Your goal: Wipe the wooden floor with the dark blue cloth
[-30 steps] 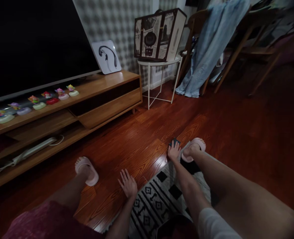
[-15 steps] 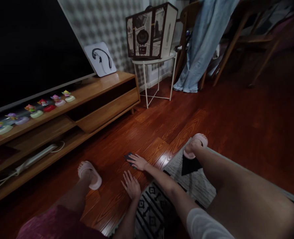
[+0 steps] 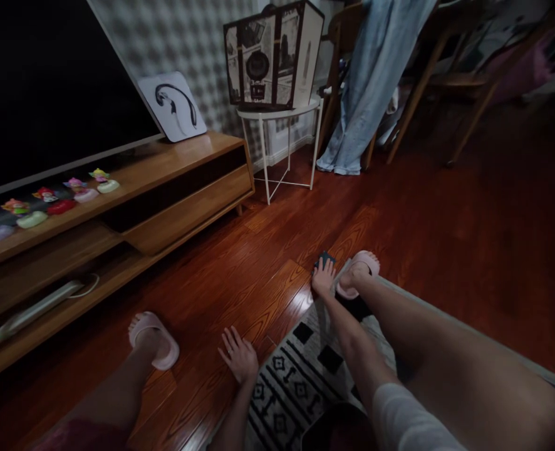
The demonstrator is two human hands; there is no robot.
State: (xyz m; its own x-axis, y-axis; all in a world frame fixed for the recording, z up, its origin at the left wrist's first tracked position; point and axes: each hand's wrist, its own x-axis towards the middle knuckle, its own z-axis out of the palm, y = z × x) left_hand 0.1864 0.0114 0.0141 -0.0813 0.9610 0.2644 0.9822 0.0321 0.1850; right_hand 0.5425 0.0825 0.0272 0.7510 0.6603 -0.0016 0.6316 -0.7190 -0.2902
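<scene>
I sit low with both legs stretched out over a dark red wooden floor (image 3: 268, 250). My right hand (image 3: 323, 277) presses flat on a small dark cloth (image 3: 325, 258) on the floor, fingers stretched out, just left of my right foot in a pink slipper (image 3: 358, 269). My left hand (image 3: 237, 356) lies flat and open on the floor beside the corner of a black-and-white patterned rug (image 3: 300, 382). My left foot wears another pink slipper (image 3: 154, 338) further left.
A long wooden TV stand (image 3: 165, 188) with a large dark screen (image 3: 47, 88) and several small figurines (image 3: 52, 197) runs along the left. Behind stands a white side table (image 3: 282, 131) carrying a printed box (image 3: 270, 56), then chairs with hanging jeans (image 3: 366, 81).
My right hand slid the dark cloth across the floor to the left near my left hand, then back right next to my right slipper. My left hand stayed planted.
</scene>
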